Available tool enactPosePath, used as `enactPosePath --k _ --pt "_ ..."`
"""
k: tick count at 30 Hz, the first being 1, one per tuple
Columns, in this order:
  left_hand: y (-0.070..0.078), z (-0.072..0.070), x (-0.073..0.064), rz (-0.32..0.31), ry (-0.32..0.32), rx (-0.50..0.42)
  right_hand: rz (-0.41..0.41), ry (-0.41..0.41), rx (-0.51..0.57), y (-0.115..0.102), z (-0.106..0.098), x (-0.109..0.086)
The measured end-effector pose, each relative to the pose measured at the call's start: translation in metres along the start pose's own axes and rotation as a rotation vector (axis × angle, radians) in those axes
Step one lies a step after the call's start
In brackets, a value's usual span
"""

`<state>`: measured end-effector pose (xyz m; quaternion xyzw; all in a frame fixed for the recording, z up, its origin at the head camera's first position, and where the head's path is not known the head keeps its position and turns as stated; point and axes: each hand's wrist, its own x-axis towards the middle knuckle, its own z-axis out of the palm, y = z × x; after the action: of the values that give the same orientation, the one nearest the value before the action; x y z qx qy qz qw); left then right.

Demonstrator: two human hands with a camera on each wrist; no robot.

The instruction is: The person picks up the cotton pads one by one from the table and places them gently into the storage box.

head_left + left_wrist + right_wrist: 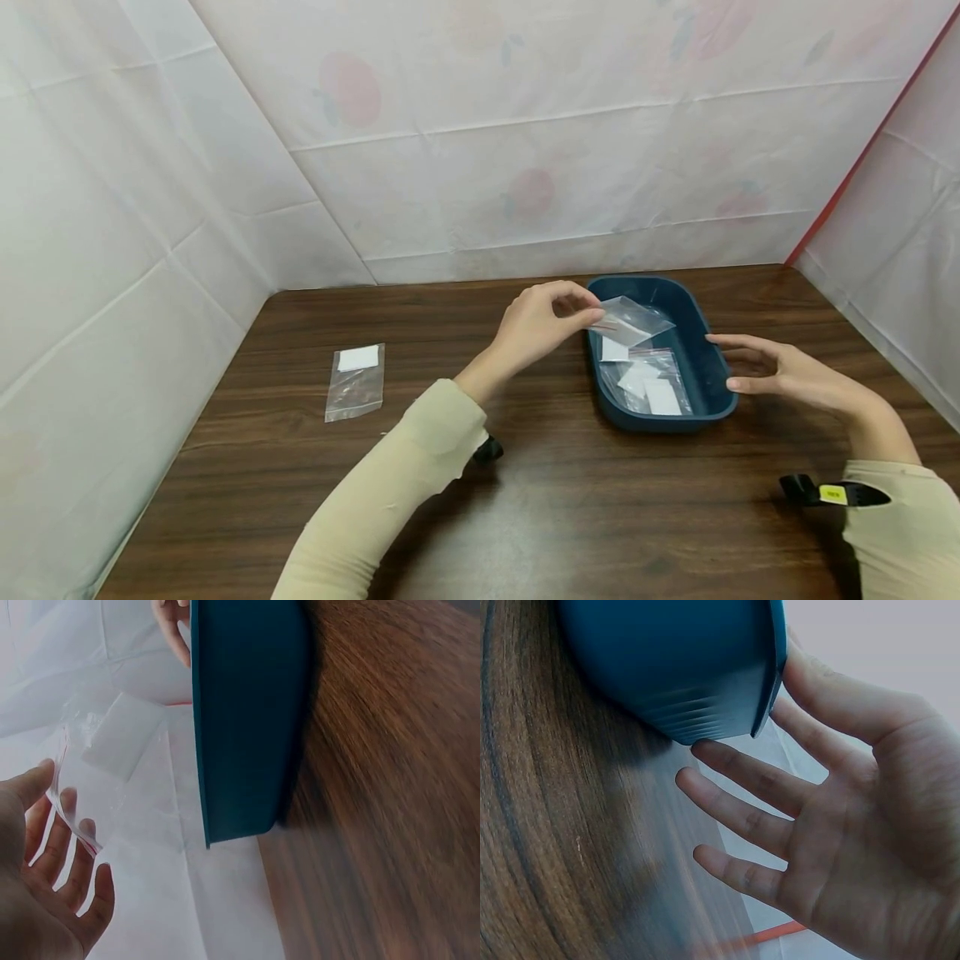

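Note:
My left hand (542, 323) pinches a clear zip bag (633, 319) by its red-lined edge between thumb and fingers. In the left wrist view a white piece (124, 735) shows inside that bag. The bag hangs over the left side of a blue plastic bin (701, 367). Inside the bin lie several similar clear bags with white pieces (663, 397). Beside the bin's right wall is my right hand (787, 375), its thumb and fingertips right at the rim. Its other fingers (742, 821) extend loosely in the right wrist view, below the rim.
Another clear zip bag (356, 392) with a white piece lies on the dark wooden table (555, 517), to the left. White patterned sheeting (480, 167) rises behind the table and along both sides. Black straps (832, 493) sit at my wrists.

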<state>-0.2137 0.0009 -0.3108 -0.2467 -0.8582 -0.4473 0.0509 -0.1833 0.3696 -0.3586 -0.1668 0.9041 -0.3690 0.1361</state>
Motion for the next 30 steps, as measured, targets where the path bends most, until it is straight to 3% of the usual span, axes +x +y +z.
enactPosePath --k 30 --pt "-0.005 0.053 0.024 -0.046 0.011 0.017 0.003 -0.006 -0.008 0.000 0.000 -0.002"
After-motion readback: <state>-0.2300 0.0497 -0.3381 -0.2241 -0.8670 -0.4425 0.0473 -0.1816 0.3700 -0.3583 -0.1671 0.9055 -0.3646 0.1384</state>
